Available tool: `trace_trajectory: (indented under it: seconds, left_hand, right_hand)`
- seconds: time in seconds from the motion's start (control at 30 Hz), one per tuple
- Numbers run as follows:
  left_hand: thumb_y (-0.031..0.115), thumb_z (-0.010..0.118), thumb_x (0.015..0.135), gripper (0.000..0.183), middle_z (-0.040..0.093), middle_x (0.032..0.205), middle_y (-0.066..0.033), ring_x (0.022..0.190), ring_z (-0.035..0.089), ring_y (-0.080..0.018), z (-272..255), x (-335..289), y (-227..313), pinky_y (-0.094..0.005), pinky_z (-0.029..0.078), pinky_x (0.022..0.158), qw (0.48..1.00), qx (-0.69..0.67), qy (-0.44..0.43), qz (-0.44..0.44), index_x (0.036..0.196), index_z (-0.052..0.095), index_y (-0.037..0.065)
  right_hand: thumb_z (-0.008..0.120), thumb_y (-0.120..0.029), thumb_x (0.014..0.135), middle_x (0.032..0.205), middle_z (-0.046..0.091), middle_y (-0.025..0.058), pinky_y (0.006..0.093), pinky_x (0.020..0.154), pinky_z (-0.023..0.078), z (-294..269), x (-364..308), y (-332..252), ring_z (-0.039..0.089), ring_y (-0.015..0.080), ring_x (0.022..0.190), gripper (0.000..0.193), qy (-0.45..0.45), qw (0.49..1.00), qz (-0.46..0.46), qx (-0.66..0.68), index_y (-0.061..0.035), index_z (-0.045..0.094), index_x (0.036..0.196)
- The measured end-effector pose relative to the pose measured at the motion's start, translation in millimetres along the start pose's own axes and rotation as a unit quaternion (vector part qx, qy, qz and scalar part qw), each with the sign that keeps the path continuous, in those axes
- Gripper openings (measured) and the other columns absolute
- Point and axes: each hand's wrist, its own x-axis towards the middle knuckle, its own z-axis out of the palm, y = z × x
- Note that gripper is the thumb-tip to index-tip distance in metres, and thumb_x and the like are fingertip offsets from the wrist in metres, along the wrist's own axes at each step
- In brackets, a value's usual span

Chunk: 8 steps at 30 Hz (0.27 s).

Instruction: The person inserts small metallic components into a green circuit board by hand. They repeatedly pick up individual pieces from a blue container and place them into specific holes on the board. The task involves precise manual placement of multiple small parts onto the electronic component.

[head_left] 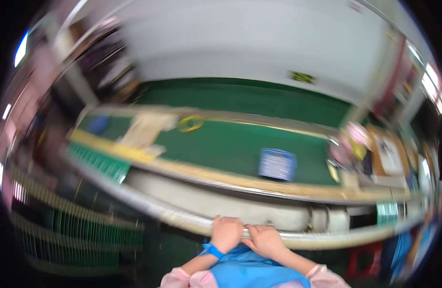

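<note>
My left hand (226, 233) and my right hand (265, 240) lie side by side on the pale front rail (321, 238) of a long bench, fingers curled over its edge. A blue band (212, 250) circles my left wrist. Beyond the rail, a blue rectangular piece with a pale printed face (277, 164) lies on the green bench top (221, 146), out of reach of both hands. Farther left on that surface is a yellow ring (181, 126), beside beige sheets (145, 129). Motion blur hides the finger details.
A dark blue round object (98, 125) sits at the bench's far left. On the right stand a pink and yellow bundle (355, 141) and a brown box (388, 151). Green slotted racks (82, 235) fill the lower left; a red stool (367, 259) is at lower right.
</note>
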Motion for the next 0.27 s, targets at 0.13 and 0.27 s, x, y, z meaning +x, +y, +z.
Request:
trace_trajectory:
  seconds: [0.13, 0.27]
  left_hand:
    - [0.027, 0.059, 0.095, 0.036, 0.057, 0.135, -0.0103, 0.132, 0.048, -0.0259, 4, -50, -11, -0.0503, 0.035, 0.108, 0.987, -0.115, 0.103, -0.035, 0.126, 0.06, 0.008]
    - [0.03, 0.065, 0.092, 0.056, 0.039, 0.157, -0.0103, 0.147, 0.032, -0.0258, 11, -107, -11, -0.0575, 0.03, 0.111, 0.975, -0.162, 0.109, -0.101, 0.144, 0.048, 0.014]
  right_hand:
    - [0.076, -0.053, 0.076, 0.097, 0.069, 0.0176, 0.0439, 0.08, 0.054, -1, 20, -18, 0.069, 0.0337, 0.089, 0.079, -0.015, 0.998, -0.059, -0.017, 0.0029, 0.055, 0.129]
    - [0.081, -0.052, 0.073, 0.108, 0.068, 0.0198, 0.0434, 0.08, 0.056, -1, 14, -19, 0.069, 0.0359, 0.091, 0.086, -0.082, 0.996, -0.027, -0.025, 0.0033, 0.052, 0.133]
